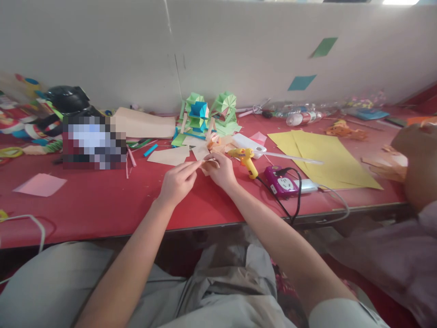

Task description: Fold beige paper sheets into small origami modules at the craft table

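Figure. A person seated at a red table (102, 200), seen from above, folds a small piece of tan paper (205, 165). The left hand (177, 182) has its fingers drawn together, thumb and forefinger pinching the near edge of the paper; the right hand (221, 171) is curled over the far side and pinches the same piece from above. The paper is held just over the table surface, in front of the person, between a yellow glue gun (246, 160) on the right and a tan offcut (169, 156) on the left.

The fold appears to be a narrow one. To do it well, the edges should be matched first, then the crease pressed flat from the middle outwards with a fingertip, the other hand keeping the piece from sliding. The glue gun's cord (273, 193) lies close to the right wrist and is best kept clear of it.

Behind the hands stand green and blue paper models (205, 111); yellow paper sheets (321, 159) and a purple power strip (283, 182) lie to the right. Another person's hand (392, 164) shows at the right edge.

No writing or brand can be read; the plastic bottle (302, 118) carries a red label, too blurred to make out, and one area at left is pixelated.
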### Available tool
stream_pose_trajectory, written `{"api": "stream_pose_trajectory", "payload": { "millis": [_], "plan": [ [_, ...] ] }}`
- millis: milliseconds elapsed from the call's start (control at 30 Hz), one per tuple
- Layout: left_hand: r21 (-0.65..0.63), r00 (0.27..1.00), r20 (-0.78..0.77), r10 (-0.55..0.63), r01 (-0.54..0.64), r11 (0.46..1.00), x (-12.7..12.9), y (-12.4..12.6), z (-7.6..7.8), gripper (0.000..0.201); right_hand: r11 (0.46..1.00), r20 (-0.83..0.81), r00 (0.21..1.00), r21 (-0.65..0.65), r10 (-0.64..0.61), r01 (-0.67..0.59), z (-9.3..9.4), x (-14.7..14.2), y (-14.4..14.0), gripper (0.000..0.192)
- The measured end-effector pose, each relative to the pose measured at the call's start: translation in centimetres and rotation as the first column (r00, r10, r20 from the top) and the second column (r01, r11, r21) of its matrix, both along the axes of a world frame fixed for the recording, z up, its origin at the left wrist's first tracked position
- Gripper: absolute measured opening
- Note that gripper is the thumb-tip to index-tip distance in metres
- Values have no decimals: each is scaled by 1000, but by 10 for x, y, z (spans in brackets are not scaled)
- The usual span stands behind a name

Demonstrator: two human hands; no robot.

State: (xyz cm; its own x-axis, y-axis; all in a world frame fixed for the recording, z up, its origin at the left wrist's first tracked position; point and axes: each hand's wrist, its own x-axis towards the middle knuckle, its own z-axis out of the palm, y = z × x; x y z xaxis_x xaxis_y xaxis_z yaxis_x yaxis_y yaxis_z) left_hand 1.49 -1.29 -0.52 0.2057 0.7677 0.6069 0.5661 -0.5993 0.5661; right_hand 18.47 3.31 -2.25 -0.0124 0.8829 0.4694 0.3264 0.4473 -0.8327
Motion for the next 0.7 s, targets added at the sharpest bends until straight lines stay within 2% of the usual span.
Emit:
{"api": "stream_pose_trajectory", "payload": {
  "millis": [100, 167, 233, 300, 367, 433, 533, 700],
  "plan": [
    [-66, 977, 188, 104, -93, 993, -4, 5, 1, 31, 992, -92, 989, -44, 117, -121, 6, -1, -4, 17],
    [-167, 906, 384, 177, -120, 979, -9, 11, 2, 31, 969, -178, 961, -91, 211, -230, 11, -1, -7, 30],
    [-273, 776, 588, 228, -75, 959, -14, 18, 3, 31, 953, -215, 944, -118, 250, -279, 15, -1, -9, 43],
    [-354, 613, 741, 275, 9, 935, -18, 23, 5, 31, 951, -217, 946, -144, 239, -273, 16, -1, -9, 50],
    [-416, 491, 813, 313, 113, 902, -20, 25, 7, 31, 953, -211, 954, -172, 212, -250, 15, 0, -7, 53],
    [-461, 429, 835, 345, 202, 864, -20, 25, 10, 31, 951, -205, 956, -182, 212, -250, 12, 0, -3, 54],
    [-511, 420, 826, 376, 275, 815, -18, 21, 13, 30, 937, -237, 938, -181, 253, -298, 10, 0, 0, 57],
    [-564, 507, 786, 355, 351, 747, -16, 17, 11, 33, 914, -279, 923, -233, 265, -333, 13, -1, -3, 63]
  ]
}}
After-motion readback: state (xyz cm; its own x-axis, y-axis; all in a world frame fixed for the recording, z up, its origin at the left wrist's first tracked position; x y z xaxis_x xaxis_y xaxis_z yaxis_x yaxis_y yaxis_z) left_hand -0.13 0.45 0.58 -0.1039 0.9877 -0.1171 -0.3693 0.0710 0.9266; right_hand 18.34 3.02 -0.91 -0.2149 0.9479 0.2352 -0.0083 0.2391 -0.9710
